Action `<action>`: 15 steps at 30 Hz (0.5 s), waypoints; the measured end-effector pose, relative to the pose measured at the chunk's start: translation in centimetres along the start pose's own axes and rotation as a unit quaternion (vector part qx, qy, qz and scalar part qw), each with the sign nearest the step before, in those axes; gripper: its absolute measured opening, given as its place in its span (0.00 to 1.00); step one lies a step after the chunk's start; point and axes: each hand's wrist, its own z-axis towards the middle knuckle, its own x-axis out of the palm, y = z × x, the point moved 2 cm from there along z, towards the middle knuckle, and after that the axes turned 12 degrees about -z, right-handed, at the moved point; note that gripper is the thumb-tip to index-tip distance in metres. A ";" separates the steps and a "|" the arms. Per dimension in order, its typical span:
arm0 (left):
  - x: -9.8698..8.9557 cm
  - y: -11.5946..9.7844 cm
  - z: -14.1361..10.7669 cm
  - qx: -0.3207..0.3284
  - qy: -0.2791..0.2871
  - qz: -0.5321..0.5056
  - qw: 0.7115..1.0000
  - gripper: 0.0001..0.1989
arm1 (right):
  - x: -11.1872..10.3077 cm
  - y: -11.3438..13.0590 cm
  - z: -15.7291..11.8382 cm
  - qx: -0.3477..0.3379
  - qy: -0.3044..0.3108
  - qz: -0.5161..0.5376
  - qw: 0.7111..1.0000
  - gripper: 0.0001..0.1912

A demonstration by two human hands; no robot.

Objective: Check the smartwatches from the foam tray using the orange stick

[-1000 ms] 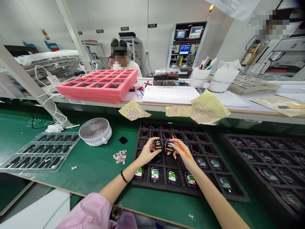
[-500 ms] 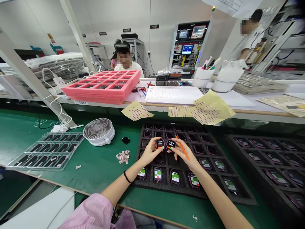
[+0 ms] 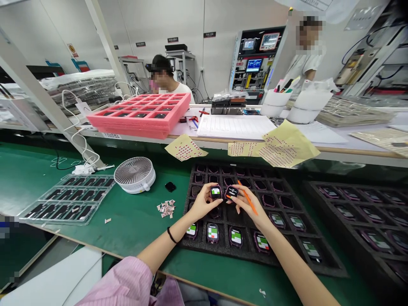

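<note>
My left hand (image 3: 204,202) is closed around a smartwatch body (image 3: 216,192) whose lit screen shows green and white. Close beside it, my right hand (image 3: 249,200) grips a second smartwatch body (image 3: 231,192) with white text on a dark screen. An orange stick-like tool (image 3: 247,198), perhaps a pen, is also held in the right hand, slanting across the fingers. Both hands are over a black foam tray (image 3: 228,248) with watches in its compartments. In the front row, several watches (image 3: 236,236) have green-and-white screens; those further back are dark.
Another black watch tray (image 3: 334,221) lies to the right. On the left are a white fan (image 3: 135,175), a clear plastic tray (image 3: 63,199), small paper labels (image 3: 166,208) and a loose dark watch (image 3: 170,186). A pink foam tray (image 3: 134,127) sits on the shelf. Two co-workers are beyond.
The left watch's screen has gone from dark with text to green and white. Both hands stay close together with the watches. The right co-worker has shifted left; the other has turned sideways.
</note>
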 end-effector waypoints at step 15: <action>8.8 -15.5 -7.6 -0.181 0.352 -0.249 0.884 0.35 | -0.4 0.4 -0.5 0.030 -0.052 -0.009 0.998 0.24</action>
